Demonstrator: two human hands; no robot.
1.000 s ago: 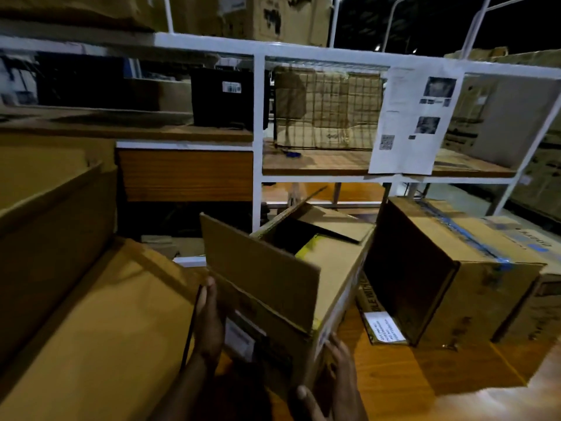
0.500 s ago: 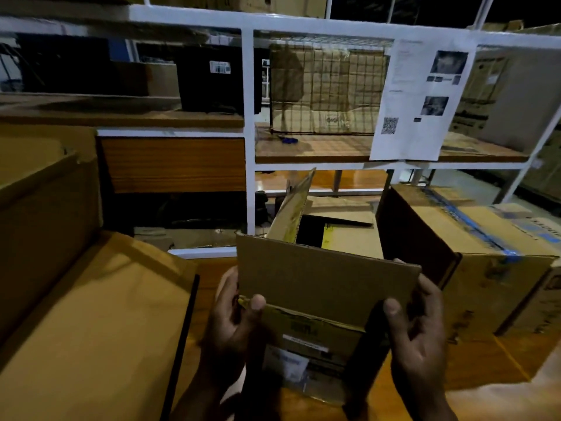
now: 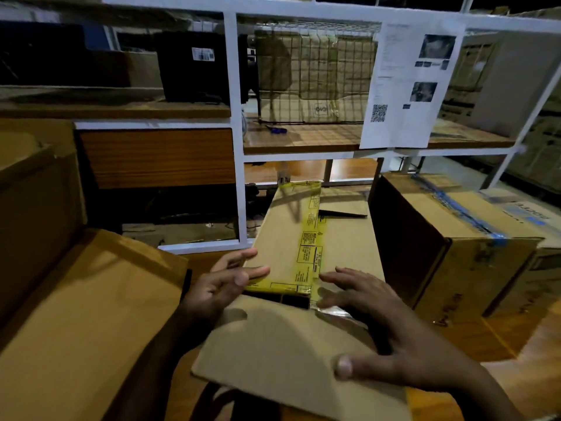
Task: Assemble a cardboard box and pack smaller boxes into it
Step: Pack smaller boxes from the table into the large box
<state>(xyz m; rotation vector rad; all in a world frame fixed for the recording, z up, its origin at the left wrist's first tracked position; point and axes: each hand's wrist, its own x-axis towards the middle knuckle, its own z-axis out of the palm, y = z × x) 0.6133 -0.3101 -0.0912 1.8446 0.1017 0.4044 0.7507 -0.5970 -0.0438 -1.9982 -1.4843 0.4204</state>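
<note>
**Box top: both hands flat on the flaps**

Cardboard box sits at the centre of the wooden tabletop, directly in front of the person. Its two long top flaps are folded down. A strip of printed yellow tape runs along their seam and along the near edge of the left one. The near flap is not yet down: it slopes up toward the camera, and a dark gap shows between it and the taped edge.

Left hand: fingers straight, tips laid on the near left corner of the top, gripping nothing.
Right hand: fingers spread and nearly straight, resting across the right flap and the near flap, with the thumb lying on the near flap. Nothing is clasped.

Surroundings:
- Blue-taped carton just beside the box on the right, its dark side facing the box.
- Flat cardboard sheet to the left.
- White shelf frame behind the box, with a printed paper sheet hanging from it.
</note>
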